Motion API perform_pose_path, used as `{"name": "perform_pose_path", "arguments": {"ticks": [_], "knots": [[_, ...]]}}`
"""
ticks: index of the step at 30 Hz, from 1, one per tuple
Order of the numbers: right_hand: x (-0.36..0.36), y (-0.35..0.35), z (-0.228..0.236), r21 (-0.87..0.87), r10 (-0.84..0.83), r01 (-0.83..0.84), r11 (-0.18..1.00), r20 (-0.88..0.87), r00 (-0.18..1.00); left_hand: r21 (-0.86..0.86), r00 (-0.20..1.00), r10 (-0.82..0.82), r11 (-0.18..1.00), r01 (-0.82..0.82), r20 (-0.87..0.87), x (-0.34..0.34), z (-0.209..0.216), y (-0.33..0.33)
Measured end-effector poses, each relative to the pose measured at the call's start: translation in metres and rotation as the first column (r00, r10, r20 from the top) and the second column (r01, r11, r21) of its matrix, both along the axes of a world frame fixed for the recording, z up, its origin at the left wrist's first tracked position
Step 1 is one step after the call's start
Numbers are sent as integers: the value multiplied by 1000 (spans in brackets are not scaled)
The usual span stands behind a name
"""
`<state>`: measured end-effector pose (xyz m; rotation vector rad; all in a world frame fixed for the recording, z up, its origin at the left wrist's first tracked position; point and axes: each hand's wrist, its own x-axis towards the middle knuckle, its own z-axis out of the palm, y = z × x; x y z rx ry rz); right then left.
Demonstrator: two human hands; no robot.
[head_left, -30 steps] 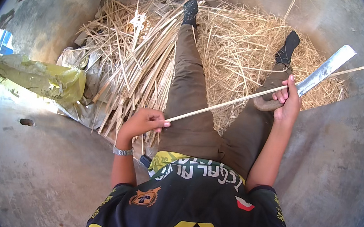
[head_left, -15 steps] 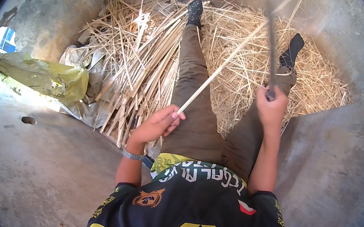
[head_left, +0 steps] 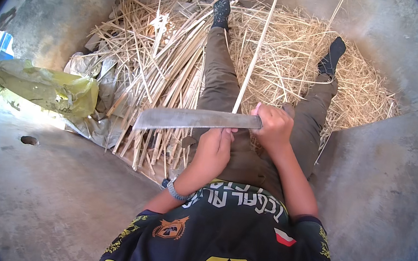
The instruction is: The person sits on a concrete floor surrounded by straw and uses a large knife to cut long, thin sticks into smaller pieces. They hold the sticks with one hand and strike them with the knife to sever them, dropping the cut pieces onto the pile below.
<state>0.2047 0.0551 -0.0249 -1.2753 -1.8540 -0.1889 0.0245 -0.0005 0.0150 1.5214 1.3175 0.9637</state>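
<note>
My right hand [head_left: 274, 124] grips the handle of a machete [head_left: 194, 120], whose broad grey blade points left across my lap. Just under the blade, my left hand [head_left: 215, 147] is closed on the near end of a long pale bamboo strip [head_left: 255, 57]. From there the strip runs up and away between my legs, past the top of the picture. The blade lies across the strip near that held end and hides part of it and of my left fingers. Whether the edge bites into the strip I cannot tell.
Long split strips [head_left: 171, 94] lie heaped beside my left leg. Thin curly shavings [head_left: 277, 50] cover the floor around my right leg. A yellowish plastic sheet [head_left: 56, 90] hangs at the left. Grey concrete walls [head_left: 405, 45] stand around, and the left slab has a hole [head_left: 29, 140].
The machete has swung down from pointing upward to lying level across the strip. My hands have come together, the left moving right, and the strip now stands steeper.
</note>
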Motion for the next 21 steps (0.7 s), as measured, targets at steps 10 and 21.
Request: {"name": "perform_pose_path", "arguments": {"ticks": [10,21], "knots": [[10,9,-4,87,-18,13,996,61,998,-36,996,13,999,-10,83,7,-8,-3],[53,54,-13,-336,-452,473,814,143,880,-166,996,-29,985,42,79,8,-5,-33]]}}
